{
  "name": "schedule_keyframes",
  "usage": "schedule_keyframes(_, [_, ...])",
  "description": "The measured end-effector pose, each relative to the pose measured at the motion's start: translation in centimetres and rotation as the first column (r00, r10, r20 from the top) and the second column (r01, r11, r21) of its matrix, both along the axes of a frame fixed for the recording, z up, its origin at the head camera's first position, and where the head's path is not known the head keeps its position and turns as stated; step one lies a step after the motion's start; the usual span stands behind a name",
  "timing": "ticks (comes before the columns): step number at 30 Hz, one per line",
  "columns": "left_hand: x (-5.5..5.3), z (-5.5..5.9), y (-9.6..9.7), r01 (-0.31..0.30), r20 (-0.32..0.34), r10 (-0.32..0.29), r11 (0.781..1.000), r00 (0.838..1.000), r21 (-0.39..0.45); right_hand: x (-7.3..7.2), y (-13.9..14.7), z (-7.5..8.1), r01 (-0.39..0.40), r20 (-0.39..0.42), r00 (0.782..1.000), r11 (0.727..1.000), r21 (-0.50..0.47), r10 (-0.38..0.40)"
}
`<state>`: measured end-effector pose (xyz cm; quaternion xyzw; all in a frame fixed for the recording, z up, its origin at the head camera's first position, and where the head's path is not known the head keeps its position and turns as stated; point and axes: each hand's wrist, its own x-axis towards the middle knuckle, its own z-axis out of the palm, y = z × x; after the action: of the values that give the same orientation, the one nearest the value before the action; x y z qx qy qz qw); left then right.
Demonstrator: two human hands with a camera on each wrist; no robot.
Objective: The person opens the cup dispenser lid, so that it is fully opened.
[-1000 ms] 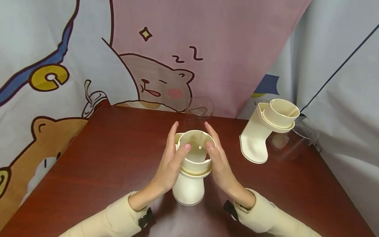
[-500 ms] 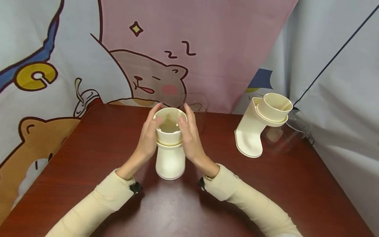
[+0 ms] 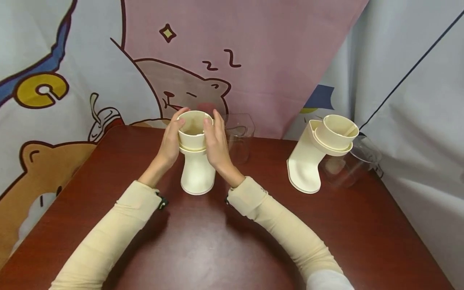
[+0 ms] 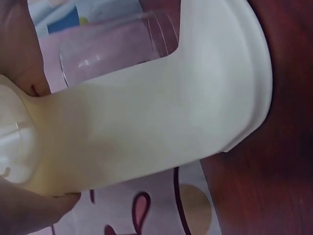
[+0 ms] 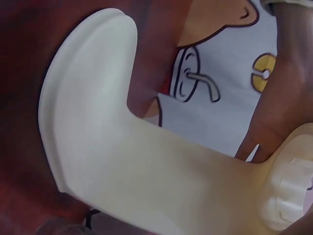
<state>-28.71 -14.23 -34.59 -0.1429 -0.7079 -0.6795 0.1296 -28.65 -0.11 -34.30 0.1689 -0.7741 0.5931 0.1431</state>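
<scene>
A cream plastic stand (image 3: pixel 197 175) with a broad rounded foot and an open round cup on top is upright at the back of the table, left of centre. My left hand (image 3: pixel 169 141) holds the cup from its left side, thumb near the rim. From the other side my right hand (image 3: pixel 216 145) grips the same cup, its fingers reaching round toward the back. In the left wrist view the stand's smooth column (image 4: pixel 127 127) runs down to its foot beside the dark red tabletop. The right wrist view shows that column (image 5: pixel 166 166) from the opposite side.
A second, matching cream stand (image 3: pixel 304 171) is at the right on the red-brown table (image 3: pixel 203 249). Beside it lies a clear container (image 3: pixel 344 171). Another clear container (image 3: pixel 241 143) stands behind my right hand. A cartoon-printed curtain (image 3: pixel 275 60) hangs along the table's back edge.
Both hands have moved the held stand away from me and to the left, toward the table's back edge. The head view has shifted slightly; the second stand has stayed in place.
</scene>
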Motion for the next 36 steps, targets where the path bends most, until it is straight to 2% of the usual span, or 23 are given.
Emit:
schedule_keyframes(4, [-1.9,0.0,-0.9,-0.017,0.006,0.017,1.000,1.000,0.014,-1.9,-1.0,0.0,0.006,-0.014,1.000,1.000,0.012,-0.006])
schedule_keyframes(7, [-2.9,-0.1,-1.4,-0.023,0.011,0.022,0.999,1.000,0.025,-3.0,-1.4,0.0,0.003,-0.011,1.000,1.000,0.030,-0.002])
schedule_keyframes(12, [-4.2,0.0,-1.9,-0.013,0.021,0.013,1.000,1.000,0.017,-4.3,-1.8,0.1,-0.001,-0.006,1.000,1.000,0.030,0.001])
schedule_keyframes(18, [-5.3,0.1,-2.5,-0.031,0.048,0.031,0.999,0.998,-0.013,-5.5,-2.4,0.3,-0.015,0.001,1.000,1.000,0.027,0.015])
schedule_keyframes(23, [-5.7,0.3,-2.5,-0.028,0.053,0.029,0.999,0.998,-0.027,-5.8,-2.4,0.3,-0.008,0.000,1.000,1.000,0.029,0.008])
schedule_keyframes(30, [-5.6,0.9,-2.1,-0.020,0.049,0.021,1.000,0.999,-0.022,-5.7,-2.1,0.8,0.007,-0.012,1.000,1.000,0.015,-0.007])
schedule_keyframes(36, [-4.8,0.7,-2.5,-0.013,0.114,0.017,0.999,0.993,-0.035,-5.9,-2.1,0.6,-0.020,0.034,0.999,0.998,0.061,0.018])
